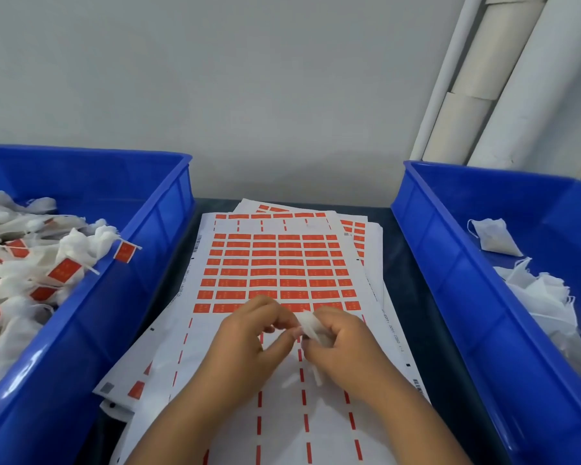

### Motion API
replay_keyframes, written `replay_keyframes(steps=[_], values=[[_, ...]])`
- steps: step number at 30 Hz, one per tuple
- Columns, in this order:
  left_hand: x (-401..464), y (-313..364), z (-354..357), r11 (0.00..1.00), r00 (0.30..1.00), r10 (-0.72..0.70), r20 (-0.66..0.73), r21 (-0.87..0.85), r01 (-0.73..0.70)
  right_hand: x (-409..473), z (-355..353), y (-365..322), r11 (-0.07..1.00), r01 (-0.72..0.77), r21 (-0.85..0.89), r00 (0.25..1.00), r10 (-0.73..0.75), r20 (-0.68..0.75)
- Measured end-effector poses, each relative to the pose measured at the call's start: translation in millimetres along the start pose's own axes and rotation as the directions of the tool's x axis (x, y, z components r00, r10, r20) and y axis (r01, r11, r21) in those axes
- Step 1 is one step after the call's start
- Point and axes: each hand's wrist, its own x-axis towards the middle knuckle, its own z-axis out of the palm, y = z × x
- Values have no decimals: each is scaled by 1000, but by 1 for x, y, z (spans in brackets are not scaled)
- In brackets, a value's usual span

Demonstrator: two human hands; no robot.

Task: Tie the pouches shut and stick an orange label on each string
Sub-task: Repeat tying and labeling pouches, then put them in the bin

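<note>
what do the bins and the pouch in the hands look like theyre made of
Bins: most likely moulded plastic, glossy blue, with bright glare on the rims. Pouch, held by both hands: seems thin white fabric, gauze or non-woven, matte, soft and crumpled; motion blur hides the weave.

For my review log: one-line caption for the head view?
Both hands, left hand and right hand, work a white pouch above orange label sheets.

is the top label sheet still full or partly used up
Partly used: the top label sheet keeps orange labels only in its far rows; the near rows are peeled bare.
</note>
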Motion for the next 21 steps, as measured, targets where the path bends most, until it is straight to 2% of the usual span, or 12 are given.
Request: replay_keyframes(steps=[4, 8, 14, 21], values=[[3, -4, 2, 999, 997, -48, -67, -26, 46, -1, 2, -3, 1000, -10, 29, 991, 6, 133], [3, -7, 7, 984, 993, -116, 0, -135, 115, -5, -3, -7, 996, 24, 87, 956, -49, 289], [6, -11, 9, 923, 953, -298, -52, -269, 274, -5, 3, -7, 994, 77, 76, 987, -87, 133], [8, -14, 9, 846, 923, -384, -11, -404, 347, -7, 17, -10, 987, 145, 71, 989, -144, -20]])
